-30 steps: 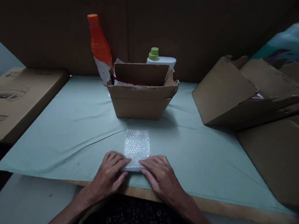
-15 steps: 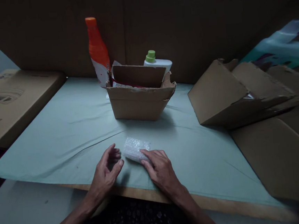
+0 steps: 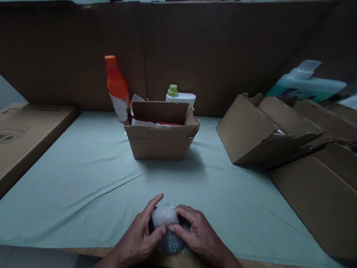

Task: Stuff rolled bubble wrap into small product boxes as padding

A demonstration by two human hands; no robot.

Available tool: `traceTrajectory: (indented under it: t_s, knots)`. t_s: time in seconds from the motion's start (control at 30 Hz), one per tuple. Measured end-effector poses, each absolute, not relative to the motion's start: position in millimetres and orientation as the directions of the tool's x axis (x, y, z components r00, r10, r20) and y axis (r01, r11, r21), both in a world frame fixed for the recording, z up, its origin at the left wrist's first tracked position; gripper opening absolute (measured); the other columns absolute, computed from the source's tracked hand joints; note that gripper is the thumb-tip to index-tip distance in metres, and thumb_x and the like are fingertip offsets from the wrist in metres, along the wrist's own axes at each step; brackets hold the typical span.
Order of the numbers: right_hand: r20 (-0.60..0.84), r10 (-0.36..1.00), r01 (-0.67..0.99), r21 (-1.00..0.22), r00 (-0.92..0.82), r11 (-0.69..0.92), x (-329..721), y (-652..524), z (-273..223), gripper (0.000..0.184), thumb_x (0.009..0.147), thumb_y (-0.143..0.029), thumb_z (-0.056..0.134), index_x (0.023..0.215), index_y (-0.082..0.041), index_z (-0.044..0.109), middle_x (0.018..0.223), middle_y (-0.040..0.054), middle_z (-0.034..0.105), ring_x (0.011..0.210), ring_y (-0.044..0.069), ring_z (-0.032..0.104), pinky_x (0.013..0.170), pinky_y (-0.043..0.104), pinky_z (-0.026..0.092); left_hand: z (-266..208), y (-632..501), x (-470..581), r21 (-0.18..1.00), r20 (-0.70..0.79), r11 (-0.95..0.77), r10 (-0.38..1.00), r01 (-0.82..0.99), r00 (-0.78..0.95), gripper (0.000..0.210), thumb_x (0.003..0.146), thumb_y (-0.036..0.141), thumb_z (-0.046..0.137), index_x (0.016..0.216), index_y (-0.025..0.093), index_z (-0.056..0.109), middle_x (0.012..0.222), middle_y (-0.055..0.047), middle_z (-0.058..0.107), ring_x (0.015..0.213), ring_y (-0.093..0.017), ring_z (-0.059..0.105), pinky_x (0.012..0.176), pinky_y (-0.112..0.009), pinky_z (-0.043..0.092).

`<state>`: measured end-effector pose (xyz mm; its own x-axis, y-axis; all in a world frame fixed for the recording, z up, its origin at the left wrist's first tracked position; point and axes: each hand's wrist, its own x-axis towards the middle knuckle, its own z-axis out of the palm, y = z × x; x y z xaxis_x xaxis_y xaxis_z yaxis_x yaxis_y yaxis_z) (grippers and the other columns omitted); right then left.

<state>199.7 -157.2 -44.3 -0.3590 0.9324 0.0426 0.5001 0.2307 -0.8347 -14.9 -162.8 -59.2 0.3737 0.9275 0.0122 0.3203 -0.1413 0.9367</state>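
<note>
At the left of the frame I see a flat printed carton [image 3: 25, 139]; at bottom centre, the left hand [image 3: 141, 233] cups a bubble-wrap bundle [image 3: 166, 217], thumb against it, index finger raised. Folding looks largely done, release not yet: the right hand [image 3: 199, 234] pinches its right side. Cardboard boxes [image 3: 314, 189] crowd the right edge.

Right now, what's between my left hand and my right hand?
The bubble-wrap bundle lies between your left hand and right hand, held by both; the head view shows it.
</note>
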Motion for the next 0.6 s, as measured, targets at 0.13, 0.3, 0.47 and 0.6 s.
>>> traceTrajectory:
  t_s: [0.13,0.3,0.47,0.6]
  knots:
    - [0.036,0.959,0.52,-0.834,-0.283,0.185,214.1,-157.8,-47.9,0.024,0.087,-0.022,0.063,0.067,-0.02,0.049,0.066,-0.0036,0.052,0.062,0.012,0.049,0.056,0.023,0.038,-21.5,-121.0,-28.8,0.667,0.386,-0.498,0.867,0.554,0.315,0.073,0.092,0.032,0.064,0.157,0.033,0.03,0.141,-0.013,0.058,0.126,-0.031,0.06,0.102,-0.051,0.054]
    - [0.062,0.955,0.522,-0.826,-0.288,0.212,245.2,-150.2,-25.4,0.026,0.089,-0.028,0.061,0.066,-0.021,0.051,0.061,-0.0039,0.049,0.055,0.011,0.048,0.052,0.023,0.039,32.0,-33.6,-38.9,0.269,0.759,-0.532,0.631,0.803,0.164,0.067,0.089,0.024,0.064,0.151,0.025,0.038,0.148,-0.014,0.051,0.145,-0.033,0.041,0.117,-0.055,0.037]
    - [0.336,0.924,0.582,-0.72,-0.182,0.377,280.1,-130.8,29.3,0.019,0.092,-0.033,0.063,0.076,-0.024,0.067,0.066,0.0008,0.063,0.058,0.015,0.06,0.052,0.024,0.049,12.7,-0.4,-36.0,0.226,0.775,-0.53,0.606,0.817,0.178,0.022,0.088,0.012,0.056,0.103,0.022,0.069,0.1,-0.007,0.071,0.12,-0.029,0.06,0.108,-0.051,0.043]
    - [0.614,0.79,0.719,-0.553,0.009,0.422,288.7,-99.6,85.6,0.022,0.091,-0.043,0.068,0.109,-0.03,0.072,0.088,0.0011,0.074,0.07,0.018,0.067,0.059,0.028,0.053,-12.9,-9.3,-34.8,0.171,0.82,-0.544,0.541,0.822,0.187,0.019,0.088,0.011,0.059,0.099,0.022,0.069,0.103,-0.006,0.072,0.115,-0.029,0.062,0.112,-0.055,0.038]
